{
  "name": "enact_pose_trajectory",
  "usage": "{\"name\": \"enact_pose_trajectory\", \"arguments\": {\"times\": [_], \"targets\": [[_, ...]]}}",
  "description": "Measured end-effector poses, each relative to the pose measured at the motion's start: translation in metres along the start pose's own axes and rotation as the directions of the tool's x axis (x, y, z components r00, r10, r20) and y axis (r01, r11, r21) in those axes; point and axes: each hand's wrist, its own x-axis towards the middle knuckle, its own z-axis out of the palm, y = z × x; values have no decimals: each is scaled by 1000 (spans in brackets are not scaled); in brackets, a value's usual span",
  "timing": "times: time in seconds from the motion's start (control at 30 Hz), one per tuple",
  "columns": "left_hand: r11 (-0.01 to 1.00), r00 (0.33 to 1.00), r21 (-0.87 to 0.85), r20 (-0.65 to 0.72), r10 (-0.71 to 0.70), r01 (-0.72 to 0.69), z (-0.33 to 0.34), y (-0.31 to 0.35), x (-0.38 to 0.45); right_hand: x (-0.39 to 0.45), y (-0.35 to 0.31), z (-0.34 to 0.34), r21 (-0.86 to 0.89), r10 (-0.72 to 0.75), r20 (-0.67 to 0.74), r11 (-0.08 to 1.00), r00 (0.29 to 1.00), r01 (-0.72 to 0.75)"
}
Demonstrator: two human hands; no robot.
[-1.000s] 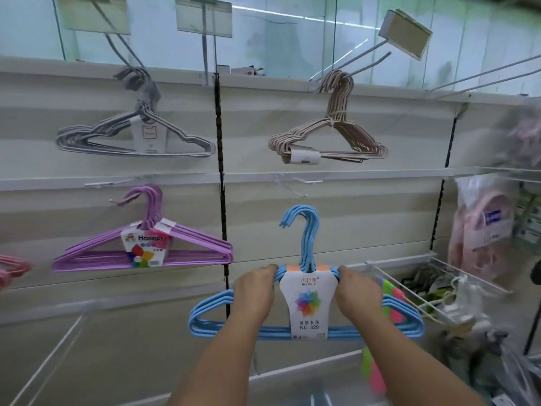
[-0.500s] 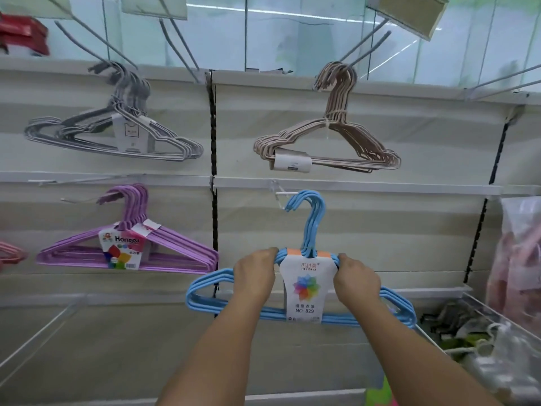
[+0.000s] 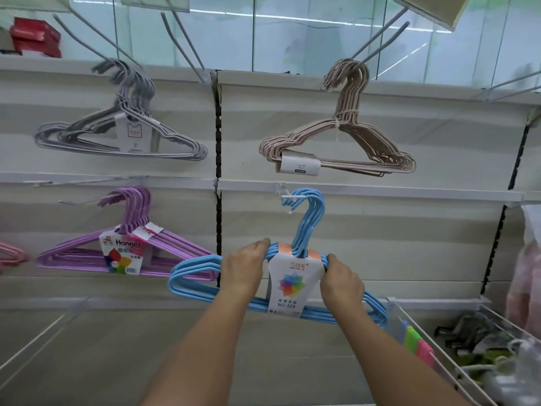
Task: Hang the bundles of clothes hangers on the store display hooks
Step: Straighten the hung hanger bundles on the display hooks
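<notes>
Four full hanger bundles [image 3: 304, 250], two hands [image 3: 243, 268]

Single head-worn wide-angle view, facing forward and slightly upward at the slatted display wall [image 3: 366, 230] at arm's reach. Both forearms enter from the bottom edge; straight lines bow near the frame edges.

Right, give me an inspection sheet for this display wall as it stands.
Surface: white slatted display wall with horizontal rails.
Job's things: blue plastic hanger bundle, its hooks at the white display hook; whether they bear on it, cannot tell. Grey wire bundle, beige wire bundle and purple plastic bundle hang already.
Clutter: wire basket of mixed goods, lower right.
Hands: left hand and right hand grip the blue bundle's shoulders.
Cables: nothing seen.
Surroundings: red boxes, top left.
</notes>
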Motion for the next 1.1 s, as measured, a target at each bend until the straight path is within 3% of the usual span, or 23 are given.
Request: {"name": "enact_pose_trajectory", "arguments": {"times": [0.23, 0.4, 0.6, 0.77, 0.87, 0.97, 1.1], "targets": [[1000, 1000, 27, -6, 6, -6, 7, -14, 0, -2, -11, 14, 3, -7, 31, 1000, 1000, 7], [997, 992, 32, 98, -78, 76, 22, -27, -8, 0, -18, 13, -128, -96, 85, 986, 992, 107], [993, 978, -32, 178, -105, 113, 26, -21, -1, 8, -16, 11, -197, -93, 103, 974, 990, 112], [980, 946, -201, 317, 71, -6, 33, -22, -1, 18, -9, 18, -216, -70, 96, 972, 993, 89], [958, 937, -279, 348, 42, 61, 48, -22, 1, 22, -4, 21, -168, -88, 110, 980, 990, 105], [942, 963, -307, 266, -49, 132, 61, -19, 5, 22, 9, 29, 31, -163, 190, 987, 968, 160], [937, 974, -321, 215, -67, 135, 68, -21, 9, 14, 16, 44, 163, -209, 121, 969, 971, 188]]}}
